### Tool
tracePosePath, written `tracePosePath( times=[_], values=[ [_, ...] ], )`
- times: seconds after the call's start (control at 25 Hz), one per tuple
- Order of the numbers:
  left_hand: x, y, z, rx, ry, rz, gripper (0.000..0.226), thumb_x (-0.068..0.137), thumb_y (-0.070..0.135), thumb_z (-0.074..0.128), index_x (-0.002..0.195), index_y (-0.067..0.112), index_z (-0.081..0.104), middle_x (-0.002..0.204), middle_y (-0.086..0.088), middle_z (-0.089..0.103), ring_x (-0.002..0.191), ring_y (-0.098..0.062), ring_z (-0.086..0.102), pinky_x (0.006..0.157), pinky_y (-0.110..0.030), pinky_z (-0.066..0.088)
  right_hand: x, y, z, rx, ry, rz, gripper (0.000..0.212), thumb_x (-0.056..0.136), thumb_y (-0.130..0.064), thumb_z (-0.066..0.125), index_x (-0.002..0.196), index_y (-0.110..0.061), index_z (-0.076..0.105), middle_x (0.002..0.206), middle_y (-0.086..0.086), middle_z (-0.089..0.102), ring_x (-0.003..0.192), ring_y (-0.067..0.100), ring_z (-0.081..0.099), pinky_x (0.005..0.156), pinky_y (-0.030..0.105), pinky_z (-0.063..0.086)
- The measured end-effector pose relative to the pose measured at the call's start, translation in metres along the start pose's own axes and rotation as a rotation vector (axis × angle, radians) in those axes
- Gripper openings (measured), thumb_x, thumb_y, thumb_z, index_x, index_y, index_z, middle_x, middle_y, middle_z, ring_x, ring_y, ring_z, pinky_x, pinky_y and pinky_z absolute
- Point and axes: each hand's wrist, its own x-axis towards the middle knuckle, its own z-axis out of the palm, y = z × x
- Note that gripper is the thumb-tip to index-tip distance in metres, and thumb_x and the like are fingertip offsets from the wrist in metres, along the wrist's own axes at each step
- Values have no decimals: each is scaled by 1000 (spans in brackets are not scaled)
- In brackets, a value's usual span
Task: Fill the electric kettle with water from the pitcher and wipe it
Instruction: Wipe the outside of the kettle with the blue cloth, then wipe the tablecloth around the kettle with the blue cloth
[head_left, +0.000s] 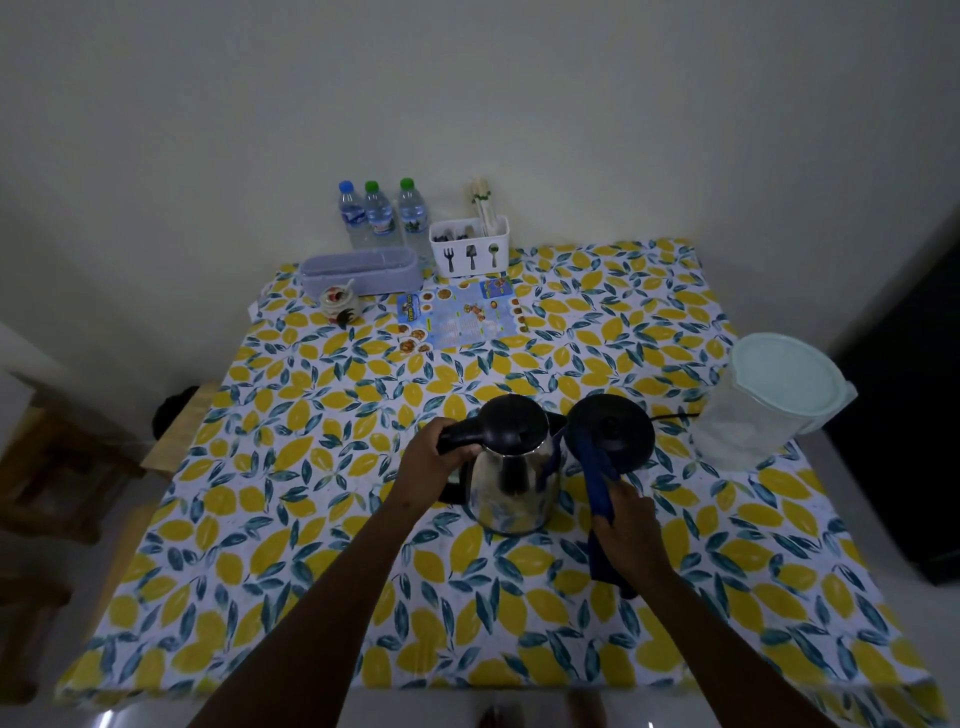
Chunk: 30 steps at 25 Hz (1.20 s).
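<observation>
Evidently the wiping step is in hand; the left hand (434, 457) wraps its fingers round the handle of the electric kettle (514, 467), which stands on the bench (311, 519) off its base (613, 431); the right hand (631, 530) pinches a blue cloth (597, 473) beside the steel wall; next, the cloth likely needs pressing against the kettle; the lidded pitcher (763, 410) stands well right.

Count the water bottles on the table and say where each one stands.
3, in a row at the table's far edge against the wall: a blue-capped bottle on the left, a green-capped bottle in the middle, another green-capped bottle beside the white cutlery holder. None looks hidden.
</observation>
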Motion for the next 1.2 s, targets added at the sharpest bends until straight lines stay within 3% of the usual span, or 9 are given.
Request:
tracePosePath(
  times=[0.2, 0.4, 0.52, 0.64, 0.76, 0.88, 0.96, 1.08, 1.2],
  values=[
    [8, 7, 7, -117, 149, -20, 28, 86, 30, 70, 106, 17, 57, 94, -2, 61, 85, -19, 58, 67, -24, 41, 0, 16, 3, -286, -159, 27, 61, 96, -31, 49, 148, -17, 22, 152, 12, 29, 130, 39, 35, 98, 47, 44],
    [32, 11, 11, -110, 252, -9, 37, 87, 29, 69, 114, 7, 56, 104, -11, 63, 89, -23, 57, 72, -29, 44, 6, 11, 27, -454, -283, -73, 66, 96, -44, 42, 151, -26, 9, 159, 7, 14, 137, 38, 24, 105, 54, 35],
    [43, 3, 14, -124, 304, -34, 37, 89, 25, 68, 116, 4, 56, 108, -17, 63, 96, -30, 59, 79, -38, 46, 8, 8, 41, -494, -244, -65, 74, 88, -63, 41, 149, -35, 11, 162, 8, 0, 143, 40, 12, 111, 58, 22],
    [47, -7, 13, -103, 293, -38, 36, 91, 29, 64, 119, 8, 54, 111, -14, 63, 99, -28, 60, 79, -36, 45, 14, 6, 51, -484, -139, -38, 73, 84, -73, 31, 148, -41, 16, 162, 8, -1, 146, 41, 1, 112, 60, 13],
    [48, -13, 10, -45, 256, 11, 35, 94, 29, 59, 123, 11, 52, 113, -12, 62, 100, -27, 60, 77, -27, 44, 25, 7, 57, -491, -154, -20, 67, 85, -71, 15, 147, -44, 12, 162, 5, 0, 146, 42, 1, 112, 60, 18],
    [37, -26, 12, -34, 233, 77, 43, 97, 33, 47, 133, 10, 45, 128, -15, 56, 115, -27, 55, 93, -39, 48, 29, 7, 65, -448, -170, -10, 59, 92, -62, 29, 146, -45, 15, 163, 1, 4, 144, 41, 9, 108, 59, 26],
    [30, -39, 15, -3, 217, 46, 56, 98, 37, 41, 144, 8, 31, 144, -17, 44, 130, -30, 46, 105, -41, 42, 30, 2, 71, -458, -187, -42, 56, 94, -57, 31, 147, -44, 15, 163, 1, 4, 143, 40, 13, 106, 59, 28],
    [27, -54, 15, 49, 191, -27, 63, 99, 21, 46, 150, 8, 13, 157, -14, 26, 142, -31, 32, 112, -41, 33, 31, -13, 80, -485, -229, -139, 55, 95, -54, 32, 147, -42, 18, 162, 3, 6, 143, 41, 14, 105, 59, 28],
    [16, -71, 12, 120, 147, -62, 69, 97, 5, 49, 152, 13, 8, 159, -10, 23, 144, -25, 28, 111, -33, 29, 30, -32, 92, -484, -273, -226, 53, 95, -54, 31, 146, -43, 20, 162, 1, 8, 142, 41, 16, 105, 59, 28]
  ],
)
